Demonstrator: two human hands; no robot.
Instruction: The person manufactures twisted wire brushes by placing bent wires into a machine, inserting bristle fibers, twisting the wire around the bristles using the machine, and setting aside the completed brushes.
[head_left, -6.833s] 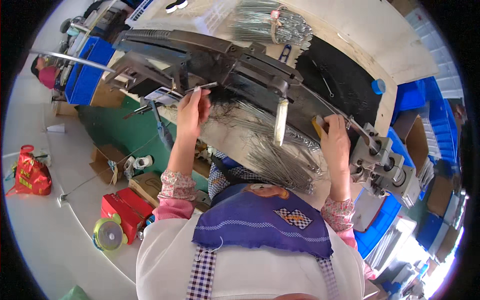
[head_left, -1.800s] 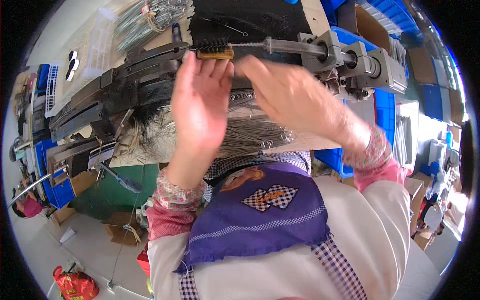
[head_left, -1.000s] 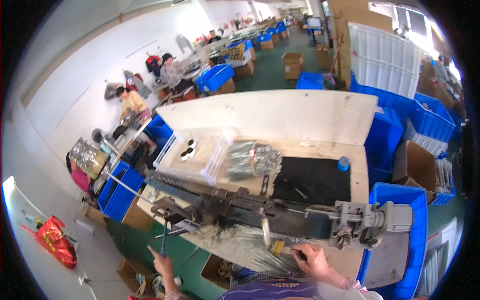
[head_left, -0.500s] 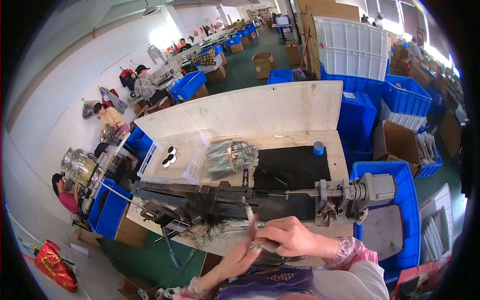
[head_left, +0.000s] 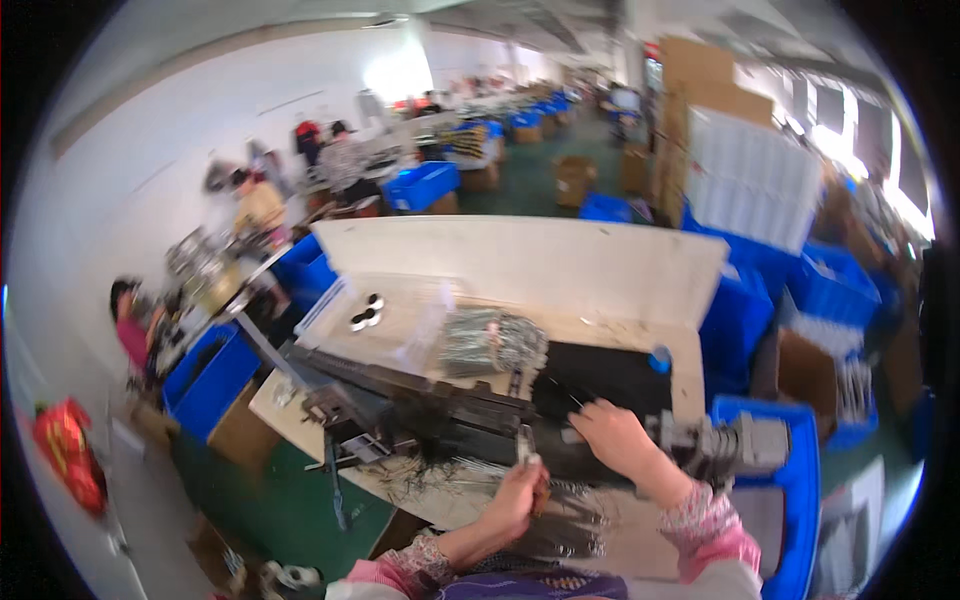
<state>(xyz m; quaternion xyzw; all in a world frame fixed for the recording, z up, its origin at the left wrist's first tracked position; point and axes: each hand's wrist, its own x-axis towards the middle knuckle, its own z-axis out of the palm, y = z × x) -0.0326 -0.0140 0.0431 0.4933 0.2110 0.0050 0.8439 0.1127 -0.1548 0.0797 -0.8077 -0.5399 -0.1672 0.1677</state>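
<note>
A long dark machine [head_left: 420, 410] is seen across the bench [head_left: 520, 265], thin metal rods [head_left: 560, 505] heaped at its near side. The left hand [head_left: 520, 497] is curled shut around a small tool [head_left: 527, 447] at the machine's front. The right hand [head_left: 618, 438] is laid on the machine, fingers loosely spread. Blue bins [head_left: 770, 500] crowd the right edge.

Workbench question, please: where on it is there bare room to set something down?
The pale far half of the workbench, beyond the bundle of metal rods, lies bare. The near edge is crowded: the long dark machine, loose wires, the left hand and the right hand.
</note>
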